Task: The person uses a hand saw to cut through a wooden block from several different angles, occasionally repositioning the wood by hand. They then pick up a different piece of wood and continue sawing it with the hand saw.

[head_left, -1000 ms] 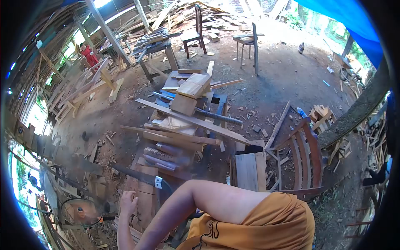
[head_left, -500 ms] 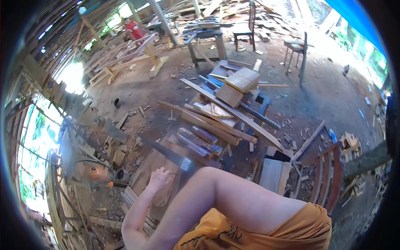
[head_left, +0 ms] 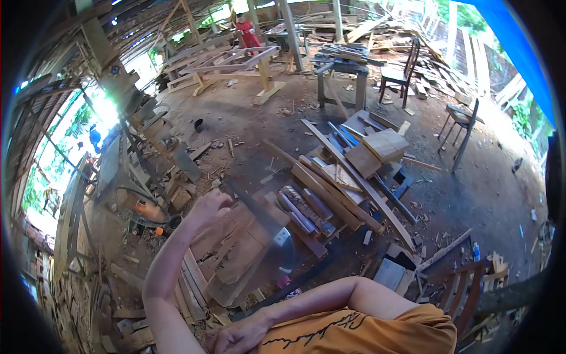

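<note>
Near the left hand [head_left: 209, 207], loosely bent and half-open: wide wooden board [head_left: 243, 252], probably stiff, fairly heavy, not slippery; best gripped by opposite long edges. Right hand [head_left: 243, 335] by the orange shirt [head_left: 377, 330], grip unclear. Beyond, piled planks [head_left: 333, 197].

Three chairs [head_left: 400, 75], one dark round container [head_left: 198, 125] and one blue tarp [head_left: 526, 56] show; the wooden boards [head_left: 243, 252] are too many to count.

Blue sheet [head_left: 526, 53] cut off above
</note>
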A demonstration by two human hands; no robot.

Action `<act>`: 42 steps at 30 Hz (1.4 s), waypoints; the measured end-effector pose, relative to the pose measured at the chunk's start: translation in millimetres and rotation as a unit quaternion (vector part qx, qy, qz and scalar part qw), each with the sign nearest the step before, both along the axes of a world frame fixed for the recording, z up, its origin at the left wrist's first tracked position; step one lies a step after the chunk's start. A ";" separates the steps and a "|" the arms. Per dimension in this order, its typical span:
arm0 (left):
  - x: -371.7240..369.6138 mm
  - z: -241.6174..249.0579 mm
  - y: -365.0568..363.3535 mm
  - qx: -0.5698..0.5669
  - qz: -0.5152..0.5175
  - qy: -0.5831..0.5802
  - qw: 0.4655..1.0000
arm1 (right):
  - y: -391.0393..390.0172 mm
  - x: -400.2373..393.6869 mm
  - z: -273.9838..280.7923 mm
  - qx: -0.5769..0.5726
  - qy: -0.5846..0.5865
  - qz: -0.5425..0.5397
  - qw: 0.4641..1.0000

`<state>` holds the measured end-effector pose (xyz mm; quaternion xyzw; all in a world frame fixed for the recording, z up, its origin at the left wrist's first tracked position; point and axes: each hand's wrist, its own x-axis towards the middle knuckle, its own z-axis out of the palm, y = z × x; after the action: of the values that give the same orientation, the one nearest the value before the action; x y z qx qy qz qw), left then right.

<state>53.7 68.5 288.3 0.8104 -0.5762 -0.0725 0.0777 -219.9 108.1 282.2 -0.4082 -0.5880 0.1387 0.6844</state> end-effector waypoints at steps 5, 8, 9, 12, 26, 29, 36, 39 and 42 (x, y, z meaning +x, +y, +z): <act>-8.9 -0.4 -18.4 -0.027 -0.014 0.026 0.999 | 20.2 25.7 -86.0 -0.073 -0.100 -0.085 0.989; -18.9 -39.0 -7.1 -0.066 -0.002 0.134 0.989 | -22.2 27.9 -137.5 -0.254 0.029 -0.263 0.930; -21.3 -56.5 0.7 -0.069 -0.009 0.150 0.986 | -38.6 24.1 -160.4 -0.235 0.051 -0.342 0.909; -28.7 -110.6 30.1 -0.071 0.016 0.192 0.979 | -111.8 -3.0 -167.7 -0.336 0.211 -0.497 0.772; -69.9 -252.6 38.9 -0.126 0.334 0.066 0.932 | -195.7 -36.7 -266.3 -0.123 0.584 -0.613 0.517; -74.0 -269.5 30.6 -0.133 0.368 0.026 0.920 | -182.7 -16.3 -278.2 -0.141 0.583 -0.605 0.524; -76.8 -276.2 35.1 -0.162 0.379 -0.047 0.910 | -167.0 16.6 -287.8 -0.042 0.671 -0.491 0.553; -77.5 -274.9 31.1 -0.161 0.376 -0.055 0.911 | -167.5 29.7 -306.4 0.083 0.699 -0.431 0.565; -77.1 -275.3 28.0 -0.181 0.381 -0.077 0.903 | -164.3 36.9 -296.3 0.169 0.759 -0.347 0.524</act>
<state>-23.4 96.5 13.0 0.9432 -0.2307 0.1308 0.1999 -183.0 -56.2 -14.1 -0.1971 0.3299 0.0463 0.9221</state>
